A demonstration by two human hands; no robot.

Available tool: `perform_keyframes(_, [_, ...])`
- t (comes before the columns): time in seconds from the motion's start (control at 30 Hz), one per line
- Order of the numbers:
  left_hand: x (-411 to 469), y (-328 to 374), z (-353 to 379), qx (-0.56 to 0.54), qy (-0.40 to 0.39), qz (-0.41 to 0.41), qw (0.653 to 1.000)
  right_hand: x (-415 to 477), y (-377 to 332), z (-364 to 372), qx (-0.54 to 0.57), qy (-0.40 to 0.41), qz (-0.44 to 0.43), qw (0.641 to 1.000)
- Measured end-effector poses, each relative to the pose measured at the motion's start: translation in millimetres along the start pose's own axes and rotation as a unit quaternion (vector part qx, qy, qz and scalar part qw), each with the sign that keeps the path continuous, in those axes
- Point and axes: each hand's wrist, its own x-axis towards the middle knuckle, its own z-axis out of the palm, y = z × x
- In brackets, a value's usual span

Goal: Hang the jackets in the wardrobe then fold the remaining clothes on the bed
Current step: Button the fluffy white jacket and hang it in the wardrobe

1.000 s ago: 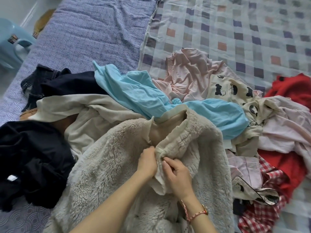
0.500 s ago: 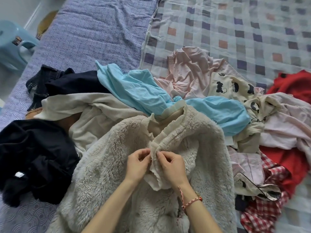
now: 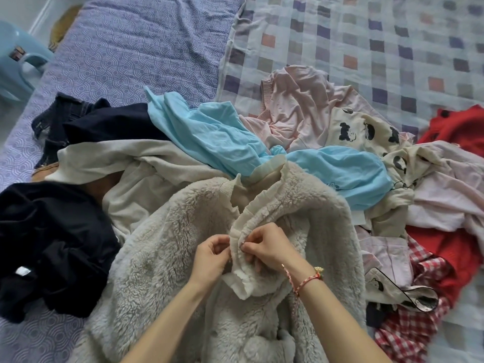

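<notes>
While both forearms reach forward side by side, we see the left hand and the right hand meet with knuckles up, wrists slightly bent. Each hand is closed in a pinch: thumb and curled fingertips grasp the ribbed trim of the fleece jacket, the two grips almost touching. A red cord bracelet circles the right wrist.

We find the jacket directly beneath both hands, spread on the bed with its front opening upward. Its long axis runs from the wrists onward past the fingertips, and the neck end points away from the person. The pinched trim rises as a raised fold from the hands toward that neck.

The bed carries the other clothes. Beyond the fingertips lie a light blue garment and, farther on, a pink garment. Outward of the left hand lie a beige sweatshirt and a black garment. Outward of the right hand lie a cream printed garment, a red garment and a red checked cloth, resting on a checked blanket.
</notes>
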Motion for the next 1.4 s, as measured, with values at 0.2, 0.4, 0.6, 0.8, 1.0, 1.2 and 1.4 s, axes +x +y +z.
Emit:
perform_keyframes(0.2, [-7,-3,19,-0.046,0.066,-0.022,0.997,-4,12,27,-0.1,0.112,-0.074,0.986])
perform_keyframes(0.4, [-9,-10,36,-0.005,0.185,-0.043,0.982,-6,23,28,-0.064,0.104,-0.062,0.991])
perform_keyframes(0.6, [-8,-3,51,-0.17,0.219,-0.142,0.95,-4,12,13,-0.11,0.089,-0.125,0.982])
perform_keyframes(0.8, [-5,-7,44,-0.219,0.159,-0.137,0.953,-14,16,25,0.229,0.104,0.011,0.968])
perform_keyframes(1.0, [11,-3,16,-0.096,0.198,-0.07,0.973,-43,23,8,0.463,0.153,0.053,0.872])
perform_keyframes(1.2, [27,6,15,-0.277,0.016,-0.321,0.905,-94,76,37,0.236,0.134,0.191,0.943])
perform_keyframes(1.4, [25,35,8,-0.221,-0.006,-0.323,0.92,-128,102,106,-0.156,-0.005,0.125,0.98])
